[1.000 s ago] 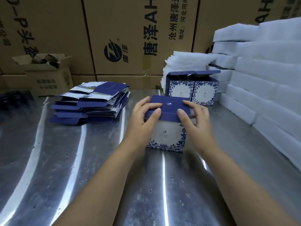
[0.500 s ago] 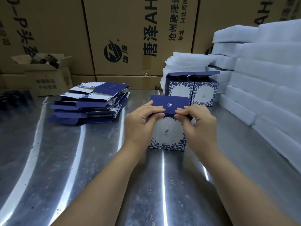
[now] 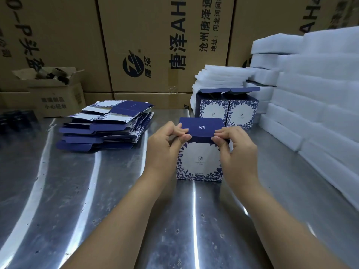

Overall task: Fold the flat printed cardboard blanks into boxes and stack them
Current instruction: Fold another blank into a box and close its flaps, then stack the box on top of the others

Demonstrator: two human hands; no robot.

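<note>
Box [image 3: 200, 164] stood upright on the steel table [image 3: 97, 210], near mid-table and somewhat toward the far edge. White front panel with blue leaf border faced the person. Dark blue lid flap [image 3: 202, 129] lay across the top, its front edge raised slightly above the front panel.

Left hand [image 3: 165, 146]: thumb and forefinger pinched the left front corner of the lid flap, the other fingers curled. Right hand [image 3: 237, 152]: the same pinch on the right front corner, remaining fingers curled beside the box. Both forearms reached in from the near edge.

Stack of flat blanks [image 3: 108, 125] lay toward the far left of the table, loosely fanned, well apart from the box. Two folded boxes [image 3: 227, 111] stood side by side and touching at the far edge, just behind the box in hand, their lids open.

White foam sheets [image 3: 219, 78] were piled behind the folded boxes. White foam blocks [image 3: 320, 94] were stacked along the right edge. Large printed brown cartons [image 3: 155, 45] stood behind the far edge. A small open carton [image 3: 56, 96] sat at the far left corner; its contents could not be made out.
</note>
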